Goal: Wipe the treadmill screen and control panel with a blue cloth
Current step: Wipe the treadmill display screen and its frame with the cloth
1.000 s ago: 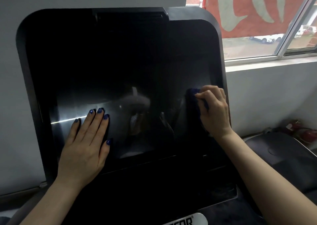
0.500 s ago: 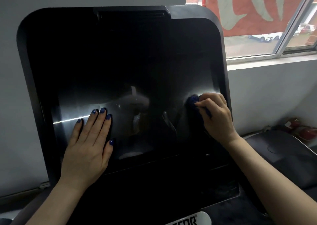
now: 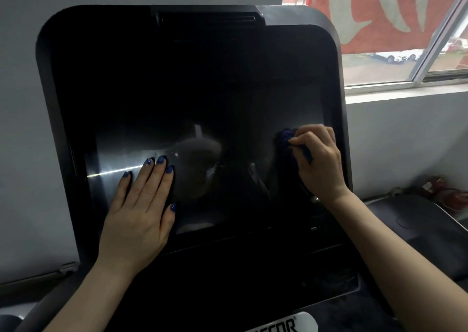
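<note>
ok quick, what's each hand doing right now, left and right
Left hand: open, flat on the treadmill screen, holding nothing.
Right hand: closed on the blue cloth, pressed to the screen's right side.

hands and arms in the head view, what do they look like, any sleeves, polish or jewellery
Both forearms are bare up to the frame edge: no sleeves, watch or bracelet show. The left hand has short rounded nails painted dark glossy blue, and one nail carries a lighter speckled pattern. No rings show on it. The right hand shows no rings either; its nails are turned away, so polish there cannot be told.
</note>
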Demonstrator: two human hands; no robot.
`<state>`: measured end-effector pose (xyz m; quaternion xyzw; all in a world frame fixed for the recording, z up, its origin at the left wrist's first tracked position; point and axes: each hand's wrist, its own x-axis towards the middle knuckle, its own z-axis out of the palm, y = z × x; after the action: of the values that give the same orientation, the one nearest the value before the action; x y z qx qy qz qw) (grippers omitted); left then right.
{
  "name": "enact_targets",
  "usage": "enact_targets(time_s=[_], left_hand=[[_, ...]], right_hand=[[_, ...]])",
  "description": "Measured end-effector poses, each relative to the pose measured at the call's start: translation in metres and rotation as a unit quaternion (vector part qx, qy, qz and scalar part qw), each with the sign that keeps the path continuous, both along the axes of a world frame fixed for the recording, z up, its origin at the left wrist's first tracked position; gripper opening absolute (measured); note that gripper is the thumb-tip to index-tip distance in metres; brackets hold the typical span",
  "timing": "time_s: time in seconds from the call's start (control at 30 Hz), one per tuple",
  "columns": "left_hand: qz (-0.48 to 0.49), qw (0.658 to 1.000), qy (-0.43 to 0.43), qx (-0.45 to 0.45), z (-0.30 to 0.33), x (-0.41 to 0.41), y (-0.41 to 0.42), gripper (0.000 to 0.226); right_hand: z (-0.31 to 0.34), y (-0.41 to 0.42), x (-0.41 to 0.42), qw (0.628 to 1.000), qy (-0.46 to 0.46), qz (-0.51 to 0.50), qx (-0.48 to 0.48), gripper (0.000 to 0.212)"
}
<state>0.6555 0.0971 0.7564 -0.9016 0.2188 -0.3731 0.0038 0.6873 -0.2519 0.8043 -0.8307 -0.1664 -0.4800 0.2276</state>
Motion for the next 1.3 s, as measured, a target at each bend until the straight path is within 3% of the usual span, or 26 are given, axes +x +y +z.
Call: enact_targets(time_s=[0.13,0.23,0.37,0.6,0.8,1.1,1.3], left_hand=[[-0.002,1.000,0.000,0.001,-0.001,0.000,0.000,0.059],[-0.002,1.000,-0.001,0.000,-0.001,0.001,0.001,0.059],[-0.003,1.000,-0.003,0.005,-0.001,0.001,0.001,0.058],[-0.006,1.000,-0.002,0.003,-0.002,0.001,0.002,0.058],[-0.005,1.000,-0.007,0.007,-0.002,0.001,0.002,0.059],[-0.043,0.999,0.030,0.007,0.007,-0.003,0.010,0.058],[-0.031,0.999,-0.015,-0.011,0.023,-0.014,0.040,0.055]], right_hand=[[0.000,0.016,0.003,1.000,0.010,0.019,-0.007,0.003],[-0.004,0.005,-0.004,0.998,0.032,0.035,-0.044,0.008],[0.004,0.008,0.002,1.000,0.031,0.000,-0.001,0.021],[-0.003,0.022,-0.005,0.996,0.038,0.059,-0.055,0.011],[0.010,0.042,0.008,0.999,0.018,0.033,-0.008,0.007],[0.004,0.048,0.007,0.997,0.004,0.064,-0.035,0.011],[0.003,0.054,0.006,0.999,-0.005,0.048,-0.016,0.014]])
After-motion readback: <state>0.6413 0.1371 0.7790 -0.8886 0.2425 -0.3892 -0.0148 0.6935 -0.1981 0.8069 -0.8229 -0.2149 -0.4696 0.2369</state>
